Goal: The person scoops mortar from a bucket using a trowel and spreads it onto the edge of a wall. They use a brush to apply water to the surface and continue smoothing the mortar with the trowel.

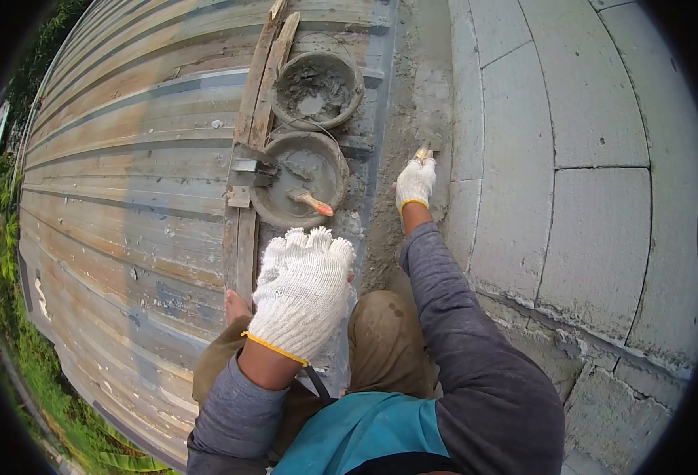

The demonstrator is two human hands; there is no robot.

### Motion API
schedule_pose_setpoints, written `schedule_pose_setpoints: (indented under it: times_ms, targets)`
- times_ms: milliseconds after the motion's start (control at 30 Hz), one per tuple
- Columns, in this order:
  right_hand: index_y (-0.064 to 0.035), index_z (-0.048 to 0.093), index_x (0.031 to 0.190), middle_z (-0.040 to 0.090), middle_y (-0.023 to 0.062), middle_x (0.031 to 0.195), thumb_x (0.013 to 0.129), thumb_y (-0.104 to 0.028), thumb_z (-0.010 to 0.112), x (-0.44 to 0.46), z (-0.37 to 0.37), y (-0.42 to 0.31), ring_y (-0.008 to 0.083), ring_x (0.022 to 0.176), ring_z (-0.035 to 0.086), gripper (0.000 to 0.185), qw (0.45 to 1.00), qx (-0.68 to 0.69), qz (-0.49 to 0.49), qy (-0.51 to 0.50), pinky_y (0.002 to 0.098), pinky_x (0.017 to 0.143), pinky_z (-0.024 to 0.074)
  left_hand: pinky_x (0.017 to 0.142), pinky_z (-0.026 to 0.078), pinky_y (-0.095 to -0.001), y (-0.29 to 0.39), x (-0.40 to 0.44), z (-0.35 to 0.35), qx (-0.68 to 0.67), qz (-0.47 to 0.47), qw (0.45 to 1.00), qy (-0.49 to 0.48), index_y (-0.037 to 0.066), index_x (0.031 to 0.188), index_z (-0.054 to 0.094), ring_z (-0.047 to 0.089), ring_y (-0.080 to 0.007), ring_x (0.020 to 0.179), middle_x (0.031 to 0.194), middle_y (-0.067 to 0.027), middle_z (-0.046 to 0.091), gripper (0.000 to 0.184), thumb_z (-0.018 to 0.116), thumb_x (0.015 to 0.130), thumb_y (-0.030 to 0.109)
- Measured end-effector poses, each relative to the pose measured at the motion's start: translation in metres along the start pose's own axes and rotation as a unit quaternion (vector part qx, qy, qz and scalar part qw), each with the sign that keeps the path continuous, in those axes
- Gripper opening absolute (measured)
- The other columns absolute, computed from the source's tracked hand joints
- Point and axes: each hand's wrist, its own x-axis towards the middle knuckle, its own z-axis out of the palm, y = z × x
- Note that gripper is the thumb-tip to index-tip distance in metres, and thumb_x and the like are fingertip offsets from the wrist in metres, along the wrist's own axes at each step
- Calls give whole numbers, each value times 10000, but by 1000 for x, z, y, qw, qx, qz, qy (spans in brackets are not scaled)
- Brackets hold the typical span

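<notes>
My right hand [416, 180], in a white knit glove with a yellow cuff, is closed at the strip of wet grey mortar [396, 229] along the block wall. A small yellowish-handled tool [422, 153] shows at its fingers; its working end cannot be made out. Nearer to me, my left hand [301, 289] is raised, gloved alike, back upward. Its fingers curl under, so anything inside is hidden. Just beyond it stands a mortar-caked bucket [259, 202] of watery grey mix, with an orange-tipped paintbrush [311, 201] in it. A metal tool [254, 165] rests across its left rim.
A second bucket [358, 93] holding thicker mortar stands farther off. Wooden planks [248, 103] run beside both on the ribbed, rusty metal roof [127, 214]. Grey block wall [598, 229] borders the right. Greenery lies past the roof's left edge. My knees are close below.
</notes>
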Motion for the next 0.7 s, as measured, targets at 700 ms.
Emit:
schedule_pose_setpoints:
  times_ms: [700]
  targets:
    - [-157,389,1438,566,174,1277,1029,-405,352,120,20,2,381,926,656,480,999,8,48,7,512,556,567,787,444,-468,3,15,6,3,4,1000,-31,78,878,611,592,-338,910,902,-134,613,214,691,776,247]
